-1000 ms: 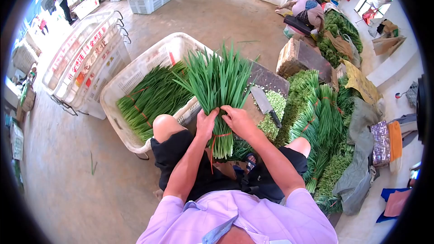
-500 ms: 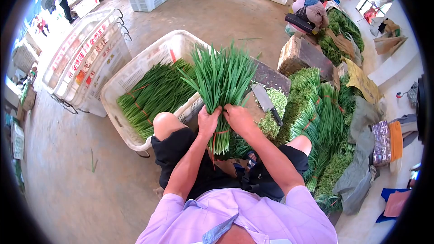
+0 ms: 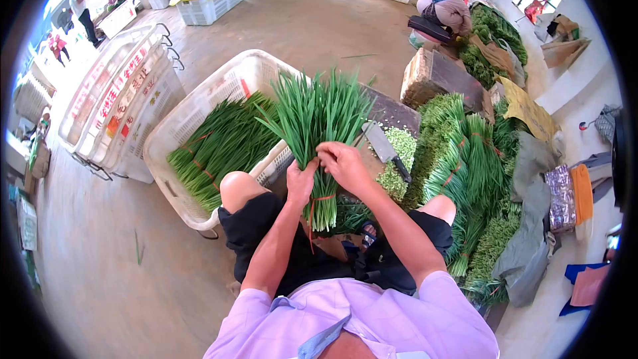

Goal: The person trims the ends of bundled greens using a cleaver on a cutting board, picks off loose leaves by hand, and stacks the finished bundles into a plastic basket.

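Upright between my knees stands a bunch of garlic chives [image 3: 325, 110], green leaves fanned at the top and pale cut stems at the bottom. A red tie [image 3: 323, 197] rings its lower part, one end hanging down. My left hand [image 3: 301, 181] is wrapped around the bunch's left side above the tie. The fingers of my right hand [image 3: 343, 163] are pinched against leaves at the front, slightly higher up. To the right, a cleaver [image 3: 385, 149] with a black handle lies on a board beside chopped pale stem ends [image 3: 401, 143].
A white plastic crate [image 3: 161, 176] at the left holds tied chives [image 3: 222, 139]. Stacked crates [image 3: 119, 93] stand farther left. More chive bundles [image 3: 482, 166] are heaped on the right, near a grey sheet [image 3: 528, 219]. Another person [image 3: 444, 10] bends over at the back right.
My right hand has shifted up and slightly left across the front of the bunch, its fingers now pinched higher. My left hand keeps its hold. The view has turned slightly.
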A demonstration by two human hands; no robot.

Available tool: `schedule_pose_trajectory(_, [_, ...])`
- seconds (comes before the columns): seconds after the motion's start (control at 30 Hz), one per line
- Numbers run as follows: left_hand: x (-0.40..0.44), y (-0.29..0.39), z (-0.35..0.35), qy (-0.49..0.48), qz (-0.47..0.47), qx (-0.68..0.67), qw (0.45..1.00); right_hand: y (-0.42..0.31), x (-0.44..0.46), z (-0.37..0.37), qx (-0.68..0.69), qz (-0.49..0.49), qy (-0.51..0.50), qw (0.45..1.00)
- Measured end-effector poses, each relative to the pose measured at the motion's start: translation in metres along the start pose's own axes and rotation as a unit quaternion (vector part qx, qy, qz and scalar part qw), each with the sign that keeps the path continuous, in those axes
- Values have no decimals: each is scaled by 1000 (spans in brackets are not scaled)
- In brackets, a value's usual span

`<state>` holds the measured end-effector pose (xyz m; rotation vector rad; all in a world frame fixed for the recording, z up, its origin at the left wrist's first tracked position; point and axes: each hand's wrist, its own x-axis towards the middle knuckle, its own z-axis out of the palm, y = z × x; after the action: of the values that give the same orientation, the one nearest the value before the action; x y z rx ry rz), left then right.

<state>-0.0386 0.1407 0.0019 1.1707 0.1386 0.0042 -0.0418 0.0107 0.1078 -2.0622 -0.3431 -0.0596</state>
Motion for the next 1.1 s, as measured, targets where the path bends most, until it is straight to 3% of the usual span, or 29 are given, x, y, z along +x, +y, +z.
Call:
schedule_pose_trajectory(0.03, [-1,2,1,-1,1,1,1000,4,7,3,-53,-64,75,994])
schedule_pose_trajectory(0.1, [-6,4,-2,-5,-14,14,1000,13,18,5,-50,-58,90,993])
schedule_pose_trajectory(0.17, [-4,2,-7,-9,-8,33,999,21,26,3,-203,-129,101,965])
schedule_pose_trajectory(0.4, [-3,-4,-5,-25,-20,6,999,15,29,-7,-248,-74,22,966])
schedule_pose_trajectory(0.53, [-9,4,-3,9,39,185,982,19,30,-8,-247,-89,21,965])
schedule_pose_trajectory(0.63, [0,-16,-3,-14,87,100,991,24,32,-11,-233,-74,-5,970])
schedule_pose_trajectory(0.77, [3,-16,-6,-37,89,83,992,31,33,-12,-256,-123,-11,959])
schedule_pose_trajectory(0.8, [1,-9,-7,-19,90,119,989,22,34,-15,-55,5,20,998])
schedule_pose_trajectory(0.83, [-3,-2,-4,-7,87,152,985,12,33,-23,147,137,58,978])
schedule_pose_trajectory(0.87, [-7,7,-5,-10,44,156,987,-3,32,-33,187,101,97,972])
schedule_pose_trajectory(0.9, [-12,19,-1,7,65,154,986,-6,32,-38,276,125,108,947])
schedule_pose_trajectory(0.97, [-4,0,-5,-13,22,116,993,-24,17,-55,245,154,-103,952])
schedule_pose_trajectory(1.0, [3,-14,-8,-39,-5,53,998,-25,12,-61,237,171,-279,915])
schedule_pose_trajectory(1.03, [-2,-1,-3,-48,-16,11,999,-20,5,-63,213,138,-392,884])
schedule_pose_trajectory(1.07, [0,-7,-5,-66,-18,-28,997,-13,3,-60,138,92,-415,895])
schedule_pose_trajectory(1.1, [-2,-3,-2,-70,-28,-36,996,-19,3,-57,62,30,-341,938])
